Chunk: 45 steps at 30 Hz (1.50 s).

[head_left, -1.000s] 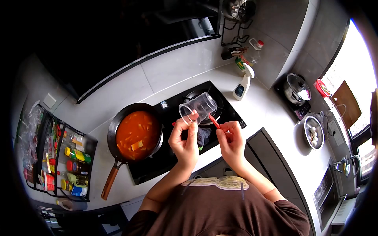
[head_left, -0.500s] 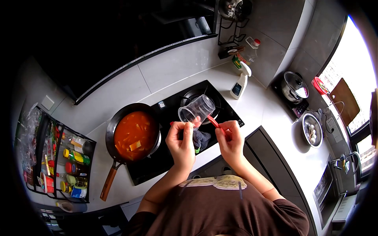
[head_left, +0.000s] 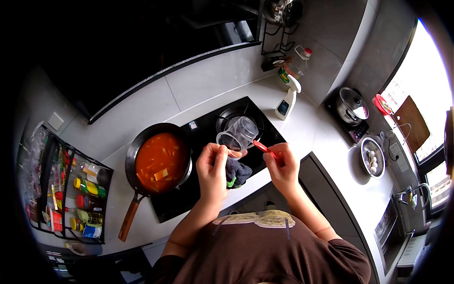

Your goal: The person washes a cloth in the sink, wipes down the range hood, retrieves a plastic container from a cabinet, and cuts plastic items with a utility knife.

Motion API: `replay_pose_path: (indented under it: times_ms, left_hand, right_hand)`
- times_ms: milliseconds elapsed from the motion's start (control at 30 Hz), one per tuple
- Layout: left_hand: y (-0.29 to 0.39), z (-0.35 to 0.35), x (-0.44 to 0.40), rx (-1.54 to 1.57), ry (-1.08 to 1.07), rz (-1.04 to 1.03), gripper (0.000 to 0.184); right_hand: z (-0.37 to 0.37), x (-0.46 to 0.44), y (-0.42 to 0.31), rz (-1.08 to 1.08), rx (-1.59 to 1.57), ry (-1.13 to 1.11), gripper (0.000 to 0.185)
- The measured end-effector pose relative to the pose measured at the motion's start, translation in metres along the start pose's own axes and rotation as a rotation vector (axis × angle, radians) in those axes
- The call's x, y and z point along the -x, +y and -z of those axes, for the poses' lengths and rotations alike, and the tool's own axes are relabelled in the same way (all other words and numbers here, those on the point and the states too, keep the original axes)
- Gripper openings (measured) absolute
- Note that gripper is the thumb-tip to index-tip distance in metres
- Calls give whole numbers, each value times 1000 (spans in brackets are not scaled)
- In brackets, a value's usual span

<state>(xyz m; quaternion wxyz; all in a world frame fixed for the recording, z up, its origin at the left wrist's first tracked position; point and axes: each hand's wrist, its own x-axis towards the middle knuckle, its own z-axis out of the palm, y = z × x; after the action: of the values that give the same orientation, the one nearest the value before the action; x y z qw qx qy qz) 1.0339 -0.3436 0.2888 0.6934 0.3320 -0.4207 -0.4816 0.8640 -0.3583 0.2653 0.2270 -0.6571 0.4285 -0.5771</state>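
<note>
My left hand [head_left: 212, 168] is closed at the rim of a clear plastic cup [head_left: 243, 131], which tilts over the black gas stove [head_left: 208, 137]. Some fingertips show beneath the cup. In my right hand [head_left: 283, 166] is a slim red plastic utensil [head_left: 263, 146], pinched with its tip beside the cup; its exact kind is not clear. To the left, a dark wok [head_left: 133, 163] with a wooden handle holds red sauce [head_left: 153, 154] with pale pieces in it. A dark grey cloth [head_left: 238, 173] lies at the stove's front edge, below the cup.
A white spray bottle [head_left: 287, 100] stands behind the stove on the right. Further right are a lidded pot [head_left: 350, 115] and a metal bowl [head_left: 364, 168] with several eggs. A rack [head_left: 109, 199] of seasoning bottles stands left of the wok.
My right hand has shifted right and slightly down with the red utensil. The left hand has moved a little left, and more of the cloth shows between the hands.
</note>
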Motion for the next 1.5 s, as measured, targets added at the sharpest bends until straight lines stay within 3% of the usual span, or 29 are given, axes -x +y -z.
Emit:
replay_pose_path:
  times_ms: [267,567,867,1267,1500]
  left_hand:
    - [7,7,0,127,-43,200,25]
    - [8,31,-13,255,-351,552,29]
    - [-18,27,-22,234,-460,789,30]
    - [-66,-52,-60,154,-626,863,25]
    - [-104,-135,-90,117,-601,691,16]
  right_hand:
    - [9,-6,1,-11,18,-28,14]
    - [34,-19,3,224,106,-136,19]
    - [74,-44,4,469,231,-317,22]
    - [161,-80,69,383,213,-325,24]
    - [229,-115,117,288,142,-335,23]
